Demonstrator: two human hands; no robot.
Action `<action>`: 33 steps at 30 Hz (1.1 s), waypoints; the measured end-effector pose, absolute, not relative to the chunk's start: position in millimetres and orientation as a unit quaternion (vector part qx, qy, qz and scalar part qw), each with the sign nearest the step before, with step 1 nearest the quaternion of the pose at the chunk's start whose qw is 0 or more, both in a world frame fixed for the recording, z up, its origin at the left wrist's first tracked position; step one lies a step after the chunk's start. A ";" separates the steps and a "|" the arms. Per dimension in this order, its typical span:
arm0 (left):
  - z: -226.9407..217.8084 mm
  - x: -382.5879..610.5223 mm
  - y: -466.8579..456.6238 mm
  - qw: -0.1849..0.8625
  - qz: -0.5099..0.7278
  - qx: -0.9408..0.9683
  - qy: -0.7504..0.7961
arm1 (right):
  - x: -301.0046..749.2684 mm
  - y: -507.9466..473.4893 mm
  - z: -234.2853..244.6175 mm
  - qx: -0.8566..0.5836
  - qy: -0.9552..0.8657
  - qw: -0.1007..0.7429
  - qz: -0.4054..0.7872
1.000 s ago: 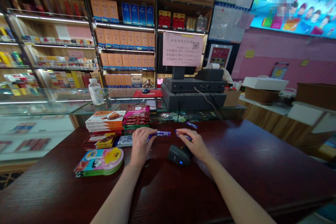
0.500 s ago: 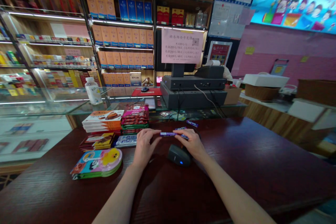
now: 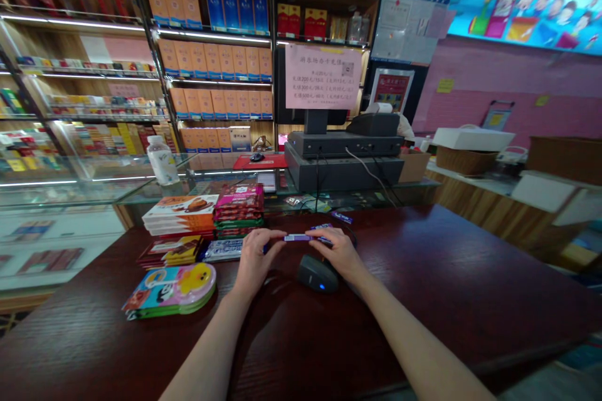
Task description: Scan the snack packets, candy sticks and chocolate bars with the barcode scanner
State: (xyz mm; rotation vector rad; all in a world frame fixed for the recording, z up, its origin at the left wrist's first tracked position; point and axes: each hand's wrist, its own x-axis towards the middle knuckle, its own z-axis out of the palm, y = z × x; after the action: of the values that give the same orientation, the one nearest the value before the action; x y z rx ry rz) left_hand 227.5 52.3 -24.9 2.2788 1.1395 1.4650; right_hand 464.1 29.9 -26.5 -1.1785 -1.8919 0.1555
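A slim purple-and-white packet (image 3: 297, 238), like a stick of gum or candy, is held level above the dark table. My left hand (image 3: 253, 260) pinches its left end between thumb and fingers. At the other end, the fingertips of my right hand (image 3: 341, 255) are closed on it. Just below sits a black barcode scanner (image 3: 318, 274) with a lit blue spot, near my right wrist. Another purple packet (image 3: 342, 217) lies behind my right hand, and more purple wrapping is partly hidden by the fingers. Blue-and-silver packets (image 3: 223, 250) lie beside my left hand.
Left on the table (image 3: 423, 301) are stacked white-and-orange boxes (image 3: 176, 216), pink packs (image 3: 239, 202), yellow-and-brown packs (image 3: 181, 250) and colourful children's booklets (image 3: 172, 288). Behind, a glass counter bears a bottle (image 3: 162, 161) and a cash register (image 3: 345, 166) with cables hanging down.
Both hands still hold the purple packet, which now shows a paler face, as if turned slightly. The whole view has shifted a little; the items on the table stay in place.
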 end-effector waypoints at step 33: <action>-37.1 194.7 70.2 0.020 0.576 0.645 0.502 | 504.3 0.2 -28.9 -0.478 -0.849 0.210 0.082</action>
State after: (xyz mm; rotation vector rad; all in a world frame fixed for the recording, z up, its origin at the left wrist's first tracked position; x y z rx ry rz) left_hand 194.7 70.2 -37.1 1.9998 1.5565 1.7872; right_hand 504.3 0.2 -28.9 -1.3289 -2.3609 0.2291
